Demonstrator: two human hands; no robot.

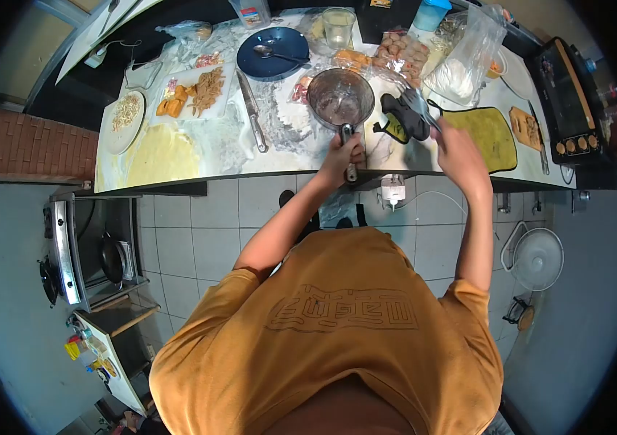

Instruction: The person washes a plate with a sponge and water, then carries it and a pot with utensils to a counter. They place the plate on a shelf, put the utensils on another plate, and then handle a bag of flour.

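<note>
Saucepan [340,98], one, over the counter [232,158], its handle gripped by the left hand [344,158]; right hand [461,156] closed around one utensil [418,105]; one blue plate [272,68] holds one spoon [270,53]; one white plate [121,145] holds pale shreds [128,113].

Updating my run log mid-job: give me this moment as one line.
left hand: grips saucepan by handle | right hand: holds grey utensil | saucepan: over counter | knife: lying left of saucepan
</note>
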